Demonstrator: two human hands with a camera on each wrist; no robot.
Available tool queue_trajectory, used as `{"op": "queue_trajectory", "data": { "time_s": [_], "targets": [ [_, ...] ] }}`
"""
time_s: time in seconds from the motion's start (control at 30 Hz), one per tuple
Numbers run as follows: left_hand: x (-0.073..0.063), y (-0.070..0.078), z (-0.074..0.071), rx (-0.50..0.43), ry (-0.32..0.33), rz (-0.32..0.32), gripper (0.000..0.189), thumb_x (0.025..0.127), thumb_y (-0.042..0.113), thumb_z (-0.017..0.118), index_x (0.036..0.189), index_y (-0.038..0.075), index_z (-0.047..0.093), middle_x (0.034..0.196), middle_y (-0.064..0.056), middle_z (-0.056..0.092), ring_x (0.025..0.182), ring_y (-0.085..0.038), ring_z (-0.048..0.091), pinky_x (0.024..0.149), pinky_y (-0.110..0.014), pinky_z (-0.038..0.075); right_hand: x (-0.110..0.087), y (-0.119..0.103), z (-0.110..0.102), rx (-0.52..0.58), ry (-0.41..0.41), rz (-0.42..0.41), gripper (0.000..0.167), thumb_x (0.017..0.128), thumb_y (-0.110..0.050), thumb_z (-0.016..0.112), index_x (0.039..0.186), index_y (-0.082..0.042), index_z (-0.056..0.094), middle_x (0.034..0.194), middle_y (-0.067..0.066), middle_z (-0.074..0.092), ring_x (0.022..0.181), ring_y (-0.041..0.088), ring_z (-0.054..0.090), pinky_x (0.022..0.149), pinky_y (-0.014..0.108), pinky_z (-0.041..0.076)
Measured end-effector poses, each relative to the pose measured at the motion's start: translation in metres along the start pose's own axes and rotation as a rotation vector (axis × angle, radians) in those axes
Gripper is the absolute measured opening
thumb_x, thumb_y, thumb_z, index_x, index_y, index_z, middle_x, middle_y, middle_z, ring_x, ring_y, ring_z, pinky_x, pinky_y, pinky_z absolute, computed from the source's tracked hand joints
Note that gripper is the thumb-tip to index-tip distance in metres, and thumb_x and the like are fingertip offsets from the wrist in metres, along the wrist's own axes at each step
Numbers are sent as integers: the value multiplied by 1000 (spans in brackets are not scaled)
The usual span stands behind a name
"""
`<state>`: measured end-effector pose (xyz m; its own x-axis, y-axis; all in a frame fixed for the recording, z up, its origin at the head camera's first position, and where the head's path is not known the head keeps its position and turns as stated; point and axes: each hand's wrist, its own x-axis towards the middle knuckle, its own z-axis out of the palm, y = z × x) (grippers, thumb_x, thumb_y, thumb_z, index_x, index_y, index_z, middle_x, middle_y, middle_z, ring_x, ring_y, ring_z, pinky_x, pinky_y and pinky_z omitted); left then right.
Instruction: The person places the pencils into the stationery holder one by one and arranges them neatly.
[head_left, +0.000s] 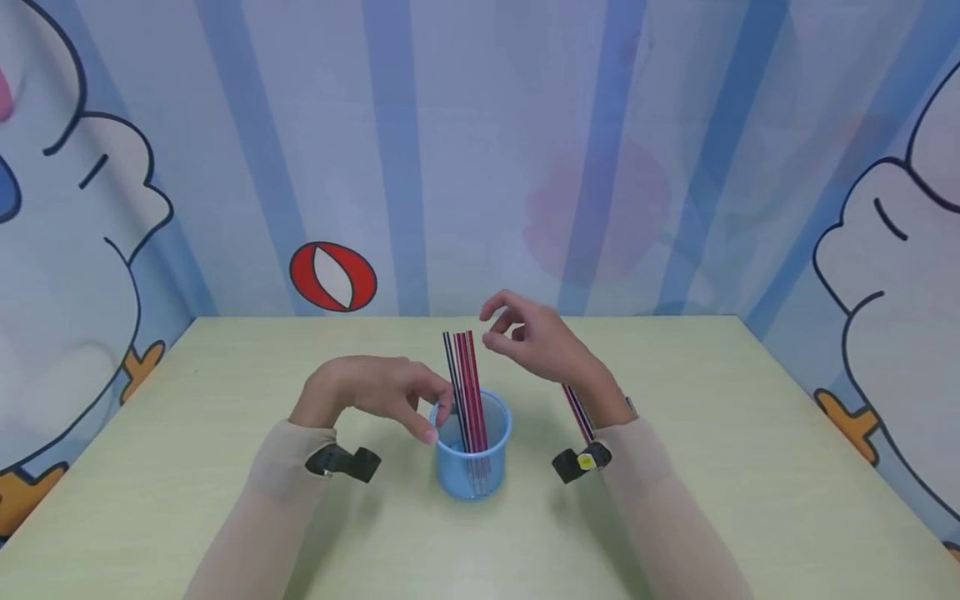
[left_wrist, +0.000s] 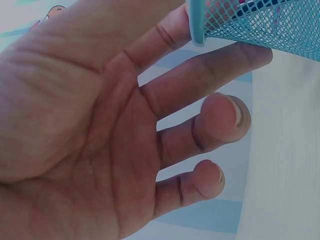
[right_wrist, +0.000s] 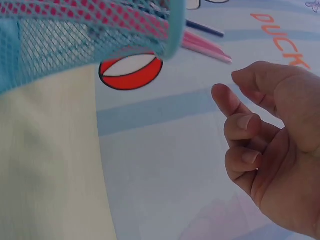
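A light-blue mesh pen cup [head_left: 471, 471] stands upright on the table. Thin, straw-like sticks [head_left: 471, 383] in red-pink and dark blue lean in it, their tops above the rim. At the cup's left side, my left hand [head_left: 378, 387] holds the rim [left_wrist: 198, 25], with one finger inside the mesh and another along its outside. My right hand [head_left: 536, 337] hovers right of the stick tops, apart from them. Its fingers [right_wrist: 242, 155] are loosely bent with a gap to the thumb, and nothing is between them.
More thin sticks [head_left: 577, 412] lie on the pale table [head_left: 375, 542], partly hidden under the right forearm. Behind the table hangs a blue striped backdrop [head_left: 480, 167] with a printed red-and-white ball [head_left: 333, 277]. Both wrists wear black straps.
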<state>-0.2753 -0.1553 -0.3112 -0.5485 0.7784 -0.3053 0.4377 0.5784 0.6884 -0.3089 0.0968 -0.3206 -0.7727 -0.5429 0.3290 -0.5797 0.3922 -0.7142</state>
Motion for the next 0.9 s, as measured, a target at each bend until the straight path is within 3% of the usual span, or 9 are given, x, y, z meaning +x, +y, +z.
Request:
{"op": "queue_trajectory", "data": {
  "time_s": [0.13,0.33,0.57,0.7,0.9],
  "targets": [
    [-1,0,-1,3,-2,7,16,88,22,78,94,16,65,90,3,61,72,-15,53,71,-32,43,-3,9,-14,-24,-7,63,17,99,-15,61,115,-16,59,97,11,68,76,20,65,66,37,50],
    [-1,-1,0,0,4,1,16,87,22,79,93,18,65,88,4,60,70,-14,51,70,-32,41,-12,32,-36,-95,-99,176,21,100,-14,58,121,-13,59,107,14,66,68,23,57,61,37,48],
    [-1,0,1,11,15,-12,16,87,21,79,94,17,64,89,4,60,71,-14,51,69,-32,41,-23,58,-50,-211,-315,343,27,99,-10,60,126,-11,60,116,15,65,71,27,60,69,42,49],
    [0,1,1,12,23,-30,16,87,22,79,94,18,64,90,3,60,72,-14,52,71,-33,42,-30,70,-52,-243,-426,462,30,97,-9,61,127,-12,61,115,12,66,69,24,55,63,39,44],
    [1,0,1,19,25,-24,16,88,22,79,94,18,64,90,3,60,71,-14,51,70,-33,41,-32,73,-48,-283,-476,544,27,94,-11,66,121,-15,65,101,7,65,61,17,44,58,31,36]
  ]
}}
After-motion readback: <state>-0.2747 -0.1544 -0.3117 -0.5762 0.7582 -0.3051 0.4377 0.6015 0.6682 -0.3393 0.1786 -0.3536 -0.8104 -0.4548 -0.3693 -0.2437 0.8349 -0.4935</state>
